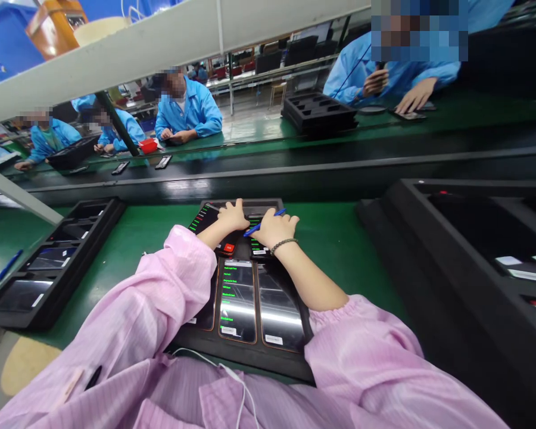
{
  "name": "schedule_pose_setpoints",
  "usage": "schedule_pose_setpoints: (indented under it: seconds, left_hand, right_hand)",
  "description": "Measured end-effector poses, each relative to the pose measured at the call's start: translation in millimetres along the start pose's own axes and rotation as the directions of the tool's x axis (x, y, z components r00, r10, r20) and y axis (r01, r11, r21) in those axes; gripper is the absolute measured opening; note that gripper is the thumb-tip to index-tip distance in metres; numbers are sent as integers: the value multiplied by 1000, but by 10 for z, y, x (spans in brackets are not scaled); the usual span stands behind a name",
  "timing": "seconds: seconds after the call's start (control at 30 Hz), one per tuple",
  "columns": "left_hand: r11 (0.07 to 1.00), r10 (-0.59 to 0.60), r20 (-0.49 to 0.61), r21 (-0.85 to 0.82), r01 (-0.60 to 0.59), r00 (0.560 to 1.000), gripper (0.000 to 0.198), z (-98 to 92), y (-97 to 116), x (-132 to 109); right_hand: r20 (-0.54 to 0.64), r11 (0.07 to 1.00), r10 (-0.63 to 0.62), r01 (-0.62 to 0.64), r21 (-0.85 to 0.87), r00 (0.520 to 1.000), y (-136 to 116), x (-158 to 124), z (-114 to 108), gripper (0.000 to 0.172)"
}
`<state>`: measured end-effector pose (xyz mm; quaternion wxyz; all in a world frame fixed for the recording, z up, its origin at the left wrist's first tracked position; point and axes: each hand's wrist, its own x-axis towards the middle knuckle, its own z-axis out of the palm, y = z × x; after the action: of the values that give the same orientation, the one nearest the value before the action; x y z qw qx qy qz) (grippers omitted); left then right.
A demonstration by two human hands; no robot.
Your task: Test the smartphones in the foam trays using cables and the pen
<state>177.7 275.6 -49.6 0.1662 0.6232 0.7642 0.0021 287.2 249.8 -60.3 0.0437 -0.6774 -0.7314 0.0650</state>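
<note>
In front of me lies a black foam tray (272, 357) with several smartphones in two rows. My left hand (233, 217) rests on the far row with its fingers apart, by a phone (201, 220) that lists green and red text and has a red on-screen button. Just right of it, my right hand (274, 229) has a blue pen (254, 229) held across its fingers. That hand lies over another far-row phone (256, 245) and partly hides it. In the near row, the middle phone (236, 298) shows green test lines, and the right phone (281, 304) has a dark screen.
To the left stands a foam tray of phones (49, 259), with another blue pen (9, 265) beside it. Stacked trays (411, 250) with phones rise on the right. A dark conveyor belt (250, 176) runs behind; co-workers in blue (190, 110) sit across it.
</note>
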Motion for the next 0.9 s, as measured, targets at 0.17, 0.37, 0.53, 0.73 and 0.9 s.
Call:
schedule_pose_setpoints:
  seconds: [0.17,0.37,0.53,0.73,0.9]
  left_hand:
    - [999,-31,-18,-22,31,999,67,25,14,29]
    - [999,-33,-49,-39,31,998,67,26,0,-60]
    - [997,32,30,74,-34,999,98,-21,-142,-347]
    - [992,41,25,119,-44,999,99,-1,-213,-527]
    - [998,54,-47,20,-53,997,98,47,-159,-386]
  right_hand:
    - [18,1000,-8,8,3,1000,1,9,11,78]
    - [49,1000,-8,9,-28,999,4,-62,-48,77]
    - [149,996,-46,57,-70,988,-19,-199,-157,82]
    - [106,995,-49,58,-76,993,-58,-240,-140,79]
    - [-4,995,-16,16,-95,1000,-50,-131,-60,71]
